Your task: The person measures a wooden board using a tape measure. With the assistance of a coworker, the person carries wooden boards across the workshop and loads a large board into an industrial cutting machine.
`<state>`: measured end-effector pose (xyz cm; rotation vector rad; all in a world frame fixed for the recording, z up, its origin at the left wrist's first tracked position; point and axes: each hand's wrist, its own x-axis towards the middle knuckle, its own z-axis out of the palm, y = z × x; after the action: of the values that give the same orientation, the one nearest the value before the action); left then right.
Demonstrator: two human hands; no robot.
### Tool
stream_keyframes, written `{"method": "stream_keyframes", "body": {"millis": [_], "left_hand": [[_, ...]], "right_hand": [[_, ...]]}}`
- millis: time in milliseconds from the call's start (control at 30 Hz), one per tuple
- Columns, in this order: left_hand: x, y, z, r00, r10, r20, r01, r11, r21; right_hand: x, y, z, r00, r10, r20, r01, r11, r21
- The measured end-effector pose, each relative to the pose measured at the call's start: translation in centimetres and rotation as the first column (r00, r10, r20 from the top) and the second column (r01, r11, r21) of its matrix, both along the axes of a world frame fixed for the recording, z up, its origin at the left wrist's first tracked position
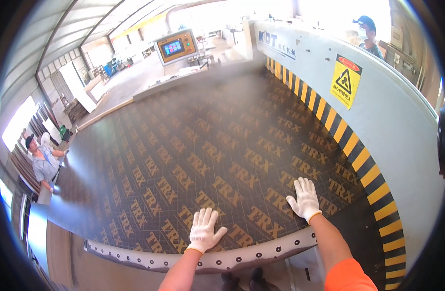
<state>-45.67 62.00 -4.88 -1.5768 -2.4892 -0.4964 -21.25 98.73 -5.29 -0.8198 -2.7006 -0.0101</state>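
Both white-gloved, the left hand [205, 232] and right hand [305, 200] are resting palms down, fingers extended, on a dark gold-patterned panel [222, 155]. The panel is lying on a tabletop [229, 261] with a pale, hole-dotted rim, beside a grey machine [401, 126]. 1 co-worker [45, 164] is standing at its left edge.

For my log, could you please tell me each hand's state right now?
Left hand: open, palm down on the dark panel.
Right hand: open, palm down on that panel.
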Motion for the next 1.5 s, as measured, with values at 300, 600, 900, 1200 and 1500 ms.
{"method": "stream_keyframes", "body": {"millis": [300,600,900,1200,1500], "left_hand": [[0.5,0.1,0.1,0.999,0.020,-0.027,-0.019,0.999,0.042],[0.6,-0.1,0.3,1.000,0.017,0.016,-0.017,1.000,0.010],[0.7,0.0,-0.3,0.999,0.048,0.013,-0.048,0.999,-0.011],[0.8,0.1,0.4,0.998,0.038,0.043,-0.036,0.999,-0.038],[-0.1,1.4,2.9,0.995,-0.043,0.085,0.045,0.999,-0.022]], "right_hand": [[0.1,0.1,-0.2,1.000,-0.005,0.025,0.005,1.000,-0.018],[0.2,-0.1,-0.2,1.000,-0.007,0.021,0.007,1.000,-0.002],[0.6,-0.4,-0.8,0.999,-0.021,0.041,0.021,1.000,-0.008],[1.4,-1.3,-0.1,0.997,-0.026,0.077,0.032,0.997,-0.073],[1.3,-1.3,0.2,0.997,-0.022,0.079,0.030,0.994,-0.105]]}}
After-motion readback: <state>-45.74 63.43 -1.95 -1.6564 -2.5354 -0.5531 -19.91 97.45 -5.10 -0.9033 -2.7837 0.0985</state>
